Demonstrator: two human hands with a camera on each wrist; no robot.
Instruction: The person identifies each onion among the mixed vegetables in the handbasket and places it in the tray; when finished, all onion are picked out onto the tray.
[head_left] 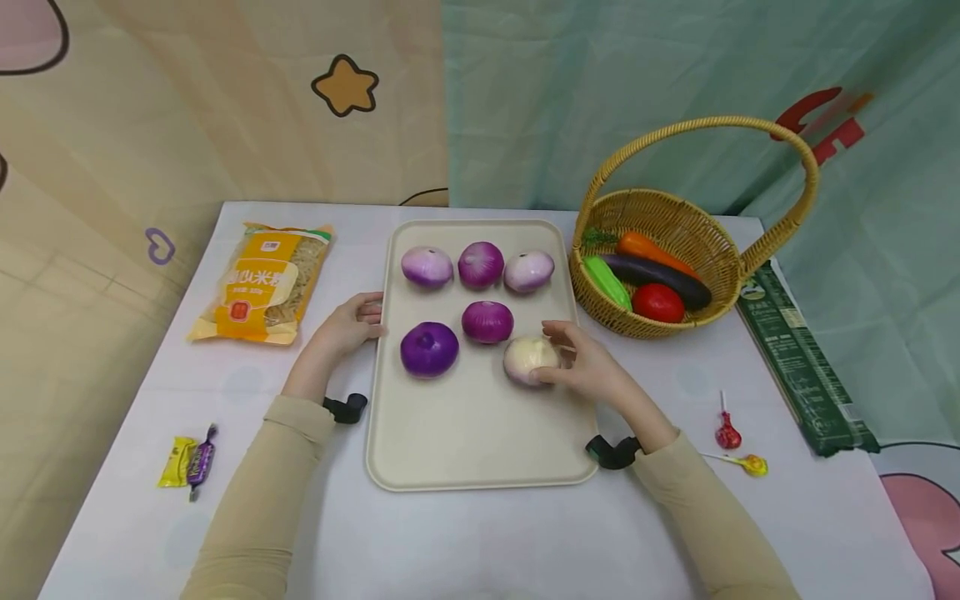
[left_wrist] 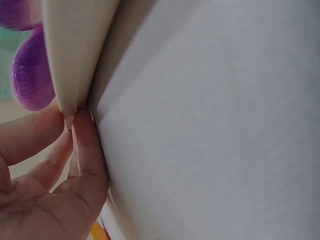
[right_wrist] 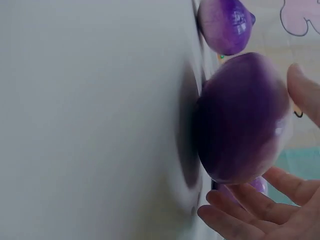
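A pale-topped purple onion (head_left: 531,360) sits on the beige tray (head_left: 480,442), at the right of its nearer row. My right hand (head_left: 588,367) holds this onion from the side; in the right wrist view its fingers (right_wrist: 255,204) curl at the lower side and its thumb is close by the opposite side. At the tray's left rim, my left hand (head_left: 347,333) pinches the edge between thumb and fingers, as the left wrist view shows. Beside the held onion are a dark purple onion (head_left: 429,350) and a smaller onion (head_left: 487,322).
Three more onions line the tray's far part, one being a purple onion (head_left: 481,265). A wicker basket (head_left: 637,321) of vegetables stands back right, beside a green packet (head_left: 806,358). Lollipops (head_left: 727,433) lie right; a yellow food bag (head_left: 262,283) and wrapped candies (head_left: 187,462) lie left.
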